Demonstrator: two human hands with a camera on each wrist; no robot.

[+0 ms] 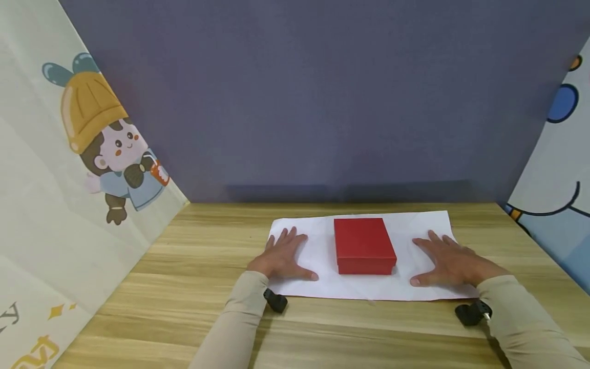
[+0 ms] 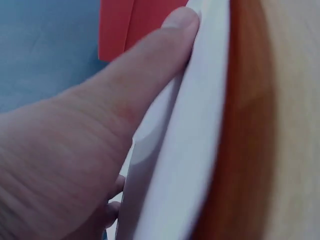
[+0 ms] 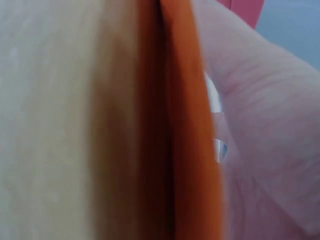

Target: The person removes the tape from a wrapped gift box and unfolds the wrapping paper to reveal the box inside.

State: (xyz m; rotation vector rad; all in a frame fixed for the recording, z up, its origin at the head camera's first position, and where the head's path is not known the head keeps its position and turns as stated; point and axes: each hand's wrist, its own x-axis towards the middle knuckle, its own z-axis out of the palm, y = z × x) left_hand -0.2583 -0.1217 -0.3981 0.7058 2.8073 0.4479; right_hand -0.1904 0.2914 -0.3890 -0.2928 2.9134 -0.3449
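A red lidded box (image 1: 365, 246) rests on a sheet of white paper (image 1: 322, 284), between both hands. My left hand (image 1: 283, 259) lies on the sheet's left part, fingers spread and thumb pointing toward the box. On the right part rests my right hand (image 1: 449, 261), its fingers also spread, apart from the box. Close up in the left wrist view, the left thumb (image 2: 150, 60) touches the white paper (image 2: 192, 110) near its front edge. An orange strip (image 3: 192, 125) runs along the right hand in the right wrist view; I cannot tell whether it is the paper's underside.
The sheet lies on a wood-grain table (image 1: 184, 287). Behind the table rises a dark grey-blue panel (image 1: 341, 102). Cartoon-printed white panels stand at the left (image 1: 37, 169) and right (image 1: 548, 174). Small black devices sit at the left wrist (image 1: 275, 301) and right wrist (image 1: 473, 312).
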